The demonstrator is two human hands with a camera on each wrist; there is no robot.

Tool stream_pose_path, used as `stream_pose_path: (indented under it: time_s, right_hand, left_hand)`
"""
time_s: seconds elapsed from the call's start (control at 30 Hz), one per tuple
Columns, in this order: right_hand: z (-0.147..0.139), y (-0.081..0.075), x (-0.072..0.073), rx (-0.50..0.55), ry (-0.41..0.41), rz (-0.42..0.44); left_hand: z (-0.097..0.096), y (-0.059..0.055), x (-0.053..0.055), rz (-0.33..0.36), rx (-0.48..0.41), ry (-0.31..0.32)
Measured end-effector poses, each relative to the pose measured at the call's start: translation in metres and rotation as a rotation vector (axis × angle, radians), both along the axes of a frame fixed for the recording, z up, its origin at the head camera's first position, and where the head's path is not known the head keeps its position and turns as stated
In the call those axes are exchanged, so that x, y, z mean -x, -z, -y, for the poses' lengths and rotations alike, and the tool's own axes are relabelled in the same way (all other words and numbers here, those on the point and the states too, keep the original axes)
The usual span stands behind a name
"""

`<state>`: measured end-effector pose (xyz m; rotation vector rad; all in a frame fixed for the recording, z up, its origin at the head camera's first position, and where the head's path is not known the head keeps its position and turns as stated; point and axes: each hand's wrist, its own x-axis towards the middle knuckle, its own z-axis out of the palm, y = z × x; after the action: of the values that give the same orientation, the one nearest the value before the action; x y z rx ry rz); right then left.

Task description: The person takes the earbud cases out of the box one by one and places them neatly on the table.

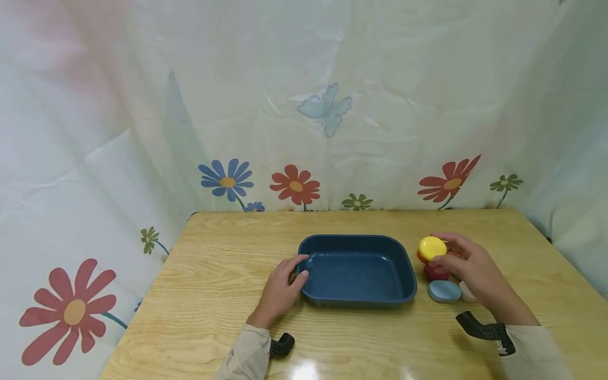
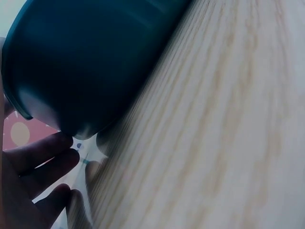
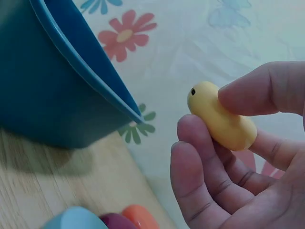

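A dark blue rectangular basin [image 1: 356, 304] stands on the table. My left hand [image 1: 278, 289] holds its left rim, with thumb and forefinger at the edge; in the left wrist view other fingers [image 2: 50, 164] lie along the outside wall. To the right of the basin, my right hand [image 1: 467, 264] pinches a yellow, smooth, rounded pebble-like object [image 3: 221, 117] between thumb and fingers. A small dark slot shows at one end of it. Below that hand sit a dark red rounded object [image 1: 436, 272], a light blue oval one [image 1: 444, 291] and a pale one [image 1: 467, 292], partly hidden.
The wooden table [image 1: 228, 253] carries everything, and a flowered curtain [image 1: 380, 105] hangs behind its far edge. Orange shows on a rounded piece [image 3: 140, 217] near the red and blue ones. Each sleeved wrist wears a black mount [image 1: 484, 331].
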<state>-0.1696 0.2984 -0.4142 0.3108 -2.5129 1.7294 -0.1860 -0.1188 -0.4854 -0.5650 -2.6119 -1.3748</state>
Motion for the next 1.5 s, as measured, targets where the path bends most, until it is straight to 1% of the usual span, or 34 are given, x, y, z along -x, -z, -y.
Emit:
stream_pose_path:
  time_s: [0.07,0.2,0.47,0.63,0.7,0.77,0.83,0.9,0.97,1.07,1.17,1.27,1.37,1.5]
  right_hand:
    - [-0.006,0.003,-0.003,-0.026,0.013,0.004]
    - [-0.013,0.005,-0.006,-0.046,0.029,0.036]
    - [-0.025,0.005,-0.002,-0.076,0.043,0.058]
    - [-0.038,0.007,0.000,-0.048,0.048,0.119]
    - [-0.043,0.008,0.000,-0.051,0.058,0.151]
    - [-0.048,0.009,-0.002,-0.079,0.067,0.173]
    - [-0.053,0.011,-0.002,-0.126,0.080,0.181]
    - [-0.059,0.012,-0.003,-0.153,0.085,0.177]
    - [-0.066,0.014,-0.003,-0.167,0.091,0.167]
    - [-0.077,0.015,-0.004,-0.156,0.106,0.164]
    - [-0.086,0.018,-0.003,-0.178,0.127,0.164]
    - [-0.089,0.020,-0.002,-0.211,0.156,0.188]
    - [-0.092,0.023,-0.001,-0.244,0.187,0.225]
    - [-0.098,0.026,-0.001,-0.259,0.216,0.264]
  left_hand:
    - [0.000,0.000,0.000,-0.002,0.005,0.007]
    - [0.000,0.001,-0.001,0.005,0.005,0.017]
    - [0.002,0.001,-0.001,0.026,-0.011,0.009]
    - [0.003,0.003,0.000,0.037,-0.010,-0.001]
    - [0.003,0.004,0.000,0.030,-0.009,0.000]
    - [0.002,0.004,0.000,0.022,-0.008,0.001]
    - [0.002,0.004,-0.001,0.021,-0.012,0.003]
    - [0.001,0.004,-0.001,0.023,-0.015,0.006]
    - [0.000,0.003,-0.001,0.022,-0.019,0.010]
    - [0.000,0.003,-0.001,0.021,-0.020,0.014]
    - [-0.001,0.002,-0.002,0.027,-0.022,0.012]
    - [-0.001,0.002,-0.001,0.037,-0.022,0.005]
    - [0.000,0.003,0.000,0.032,-0.019,0.004]
    - [0.001,0.004,0.000,0.021,-0.014,0.005]
